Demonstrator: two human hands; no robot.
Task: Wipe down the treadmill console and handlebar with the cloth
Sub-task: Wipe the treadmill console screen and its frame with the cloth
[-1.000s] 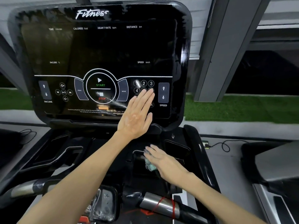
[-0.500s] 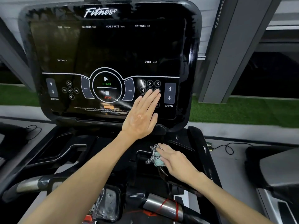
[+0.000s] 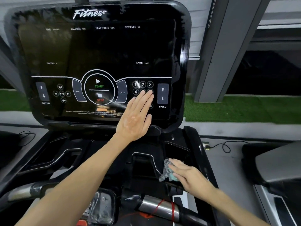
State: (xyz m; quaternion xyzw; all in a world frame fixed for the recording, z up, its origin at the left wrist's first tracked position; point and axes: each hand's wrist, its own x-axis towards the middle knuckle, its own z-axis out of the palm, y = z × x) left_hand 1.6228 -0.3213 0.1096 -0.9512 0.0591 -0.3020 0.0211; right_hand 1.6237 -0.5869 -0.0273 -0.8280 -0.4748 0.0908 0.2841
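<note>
The black glossy treadmill console fills the upper middle of the view, with START and STOP markings and a number keypad. My left hand lies flat and open against its lower right, over the keypad. Below it, my right hand presses a small grey-patterned and teal cloth onto the black tray under the console, at the edge of the right-hand recess. The handlebar, with a silver grip and a red cord around it, crosses the bottom of the view.
A second silver grip shows at the lower left. A plastic-wrapped control pad sits at the bottom centre. Another machine stands to the right, with a black cable on the floor. Grey pillars and green turf lie behind.
My right hand has slid the cloth to the right across the tray, toward the right recess. My left hand has stayed flat on the console.
</note>
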